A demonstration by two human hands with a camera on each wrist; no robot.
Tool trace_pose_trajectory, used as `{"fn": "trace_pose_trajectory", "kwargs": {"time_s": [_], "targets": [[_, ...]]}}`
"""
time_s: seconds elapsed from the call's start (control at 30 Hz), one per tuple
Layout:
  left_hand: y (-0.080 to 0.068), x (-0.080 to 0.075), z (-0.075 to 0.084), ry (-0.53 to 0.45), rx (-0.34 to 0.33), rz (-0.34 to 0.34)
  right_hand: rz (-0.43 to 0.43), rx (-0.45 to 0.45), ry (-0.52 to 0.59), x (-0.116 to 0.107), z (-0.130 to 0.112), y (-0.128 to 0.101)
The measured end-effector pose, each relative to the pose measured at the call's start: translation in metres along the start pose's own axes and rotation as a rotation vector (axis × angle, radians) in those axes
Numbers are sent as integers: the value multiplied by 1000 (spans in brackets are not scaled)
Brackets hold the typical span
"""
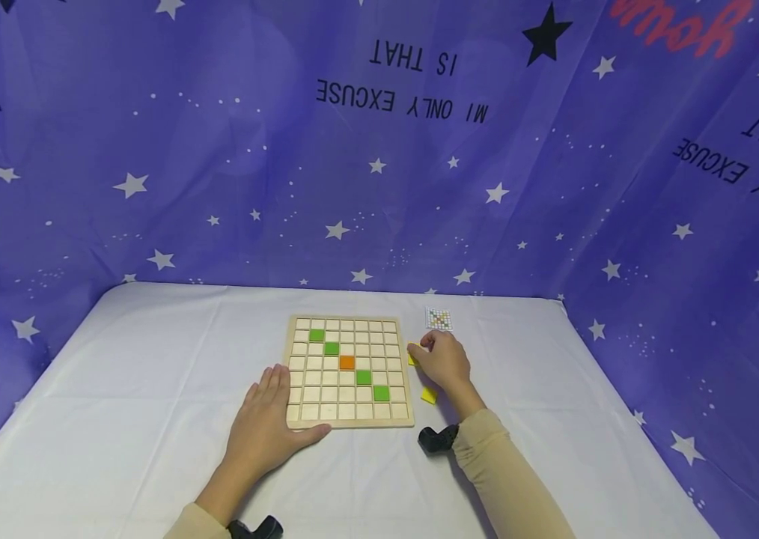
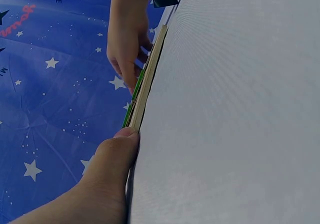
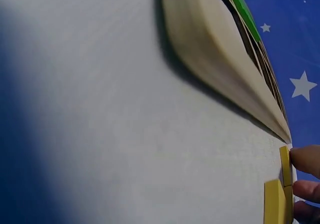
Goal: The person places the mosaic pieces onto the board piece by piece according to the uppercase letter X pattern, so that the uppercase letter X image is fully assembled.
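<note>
A white cloth-covered table (image 1: 150,389) is filling the lower half of the head view, with a purple star-printed backdrop (image 1: 150,150) standing around it. On the cloth a wooden grid board (image 1: 325,408) is lying flat, carrying four green tiles (image 1: 382,393) and one orange tile (image 1: 347,362) in a diagonal line. The left hand (image 1: 270,427) is resting open, fingers straight, against the board's near left corner, thumb lying along the front edge and steadying it. The right hand (image 1: 443,361) is working just beside the board's right edge, its fingertips (image 3: 305,159) pinching a yellow tile (image 3: 285,165) that is standing on edge, while another yellow tile (image 1: 429,395) is lying on the cloth close to the wrist; there may be more yellow pieces stacked under the fingers, though the wrist view is too tight to be sure. A small pattern card (image 1: 439,319) is sitting beyond the hand. To do this pick cleanly, the fingers probably want to be gripping a single tile by its opposite edges, lifting it free of its neighbours, while the left hand is keeping the board from sliding.
</note>
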State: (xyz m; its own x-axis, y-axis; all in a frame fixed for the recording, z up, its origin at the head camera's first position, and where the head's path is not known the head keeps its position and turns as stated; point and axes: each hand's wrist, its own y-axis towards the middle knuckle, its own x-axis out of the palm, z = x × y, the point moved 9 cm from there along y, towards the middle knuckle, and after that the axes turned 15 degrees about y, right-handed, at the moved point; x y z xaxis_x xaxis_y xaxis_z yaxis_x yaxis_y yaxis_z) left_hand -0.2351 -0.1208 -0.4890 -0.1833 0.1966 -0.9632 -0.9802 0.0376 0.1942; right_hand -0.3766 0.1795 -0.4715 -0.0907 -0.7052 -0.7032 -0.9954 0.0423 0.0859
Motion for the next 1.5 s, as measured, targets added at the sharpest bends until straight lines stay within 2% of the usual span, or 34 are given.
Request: {"fn": "trace_pose_trajectory", "kwargs": {"time_s": [0.2, 0.43, 0.67, 0.9, 1.03, 1.23, 1.5], "targets": [[0, 0, -1, 1, -2, -2, -20, -26, 14, 5, -7, 3], [0, 1, 0, -5, 0, -10, -1, -9, -40, 4, -10, 1], [0, 1, 0, 2, 2, -6, -44, -22, 60, 9, -13, 4], [0, 2, -1, 7, 0, -3, -14, -78, 162, 15, -26, 10], [0, 3, -1, 9, 1, -1, -59, -118, 212, 25, -39, 11], [0, 3, 0, 5, 0, -3, -142, -149, 228, 42, -52, 11], [0, 2, -1, 12, -5, 0, -181, -204, 212, 54, -61, 13]]}}
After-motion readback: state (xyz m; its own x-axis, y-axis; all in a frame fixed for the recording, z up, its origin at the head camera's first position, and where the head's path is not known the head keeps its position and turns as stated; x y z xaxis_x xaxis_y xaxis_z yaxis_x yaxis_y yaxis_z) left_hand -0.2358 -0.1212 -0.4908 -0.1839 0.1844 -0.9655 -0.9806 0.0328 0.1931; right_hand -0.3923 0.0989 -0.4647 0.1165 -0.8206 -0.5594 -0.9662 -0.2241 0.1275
